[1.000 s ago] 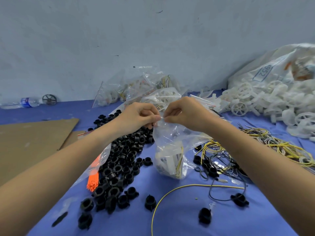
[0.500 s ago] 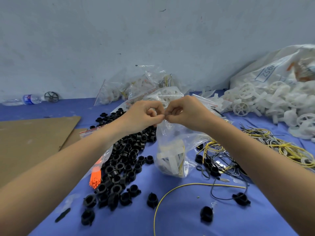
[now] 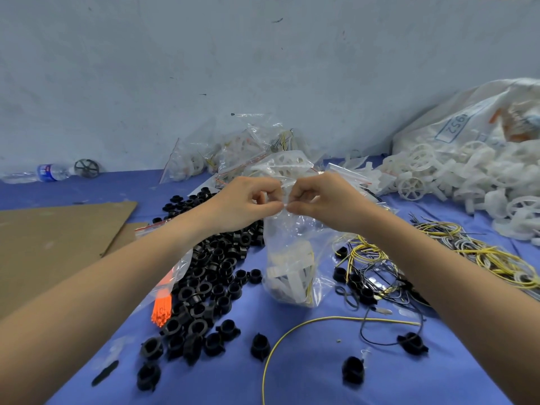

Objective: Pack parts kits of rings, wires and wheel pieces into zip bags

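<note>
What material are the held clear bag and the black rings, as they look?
The clear zip bag looks like thin glossy plastic film: it wrinkles and shines. The small black rings seem moulded matte plastic: identical shapes, dull surfaces.

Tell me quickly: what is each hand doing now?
Left hand: pinches the top of the zip bag.
Right hand: pinches the same bag top.

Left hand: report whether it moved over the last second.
Yes, slightly: the left hand edged right along the top of the zip bag, judged against the water bottle.
</note>
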Tool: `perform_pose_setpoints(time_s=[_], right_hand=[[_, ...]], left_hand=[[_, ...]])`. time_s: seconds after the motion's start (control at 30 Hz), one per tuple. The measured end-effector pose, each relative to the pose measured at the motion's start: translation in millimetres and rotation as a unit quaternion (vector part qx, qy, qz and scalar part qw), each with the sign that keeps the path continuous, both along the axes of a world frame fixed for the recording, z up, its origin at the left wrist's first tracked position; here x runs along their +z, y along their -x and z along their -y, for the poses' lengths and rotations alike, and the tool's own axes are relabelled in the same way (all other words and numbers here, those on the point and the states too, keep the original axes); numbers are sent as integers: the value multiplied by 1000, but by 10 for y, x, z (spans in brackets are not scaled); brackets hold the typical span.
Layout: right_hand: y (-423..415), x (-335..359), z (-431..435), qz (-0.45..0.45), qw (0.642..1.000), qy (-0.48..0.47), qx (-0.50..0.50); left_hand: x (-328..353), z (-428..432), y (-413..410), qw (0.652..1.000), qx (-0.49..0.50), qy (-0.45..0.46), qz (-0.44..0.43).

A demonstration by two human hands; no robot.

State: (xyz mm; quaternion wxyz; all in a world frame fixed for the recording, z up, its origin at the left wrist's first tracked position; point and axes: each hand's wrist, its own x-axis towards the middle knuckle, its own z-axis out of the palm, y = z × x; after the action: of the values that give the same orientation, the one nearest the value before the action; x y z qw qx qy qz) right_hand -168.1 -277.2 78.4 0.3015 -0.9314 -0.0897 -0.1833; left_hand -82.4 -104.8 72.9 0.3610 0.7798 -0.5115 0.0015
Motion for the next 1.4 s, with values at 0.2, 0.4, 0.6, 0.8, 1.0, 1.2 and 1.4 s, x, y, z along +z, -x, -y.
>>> perform_pose_setpoints(time_s=[0.2,0.4,0.6,0.8,1.0,1.2,1.4], right_hand=[[13,11,-103,18,997,79,8],[86,1,-43,22,995,96,6],[113,-21,-42,25,998,58,12],[137,-44,-5,32,997,71,11],[159,-47,120,27,997,75,11],[172,-98,98,36,996,79,21],[181,-33,207,3,990,137,26]], left_hand=[[25,26,57,999,-12,-33,22],[2,-13,20,999,-6,-36,15],[8,51,102,997,-21,-50,59],[39,95,140,993,-25,-75,92],[29,85,107,992,-29,-80,93],[38,121,130,989,-42,-97,105],[43,85,117,988,-41,-100,112]])
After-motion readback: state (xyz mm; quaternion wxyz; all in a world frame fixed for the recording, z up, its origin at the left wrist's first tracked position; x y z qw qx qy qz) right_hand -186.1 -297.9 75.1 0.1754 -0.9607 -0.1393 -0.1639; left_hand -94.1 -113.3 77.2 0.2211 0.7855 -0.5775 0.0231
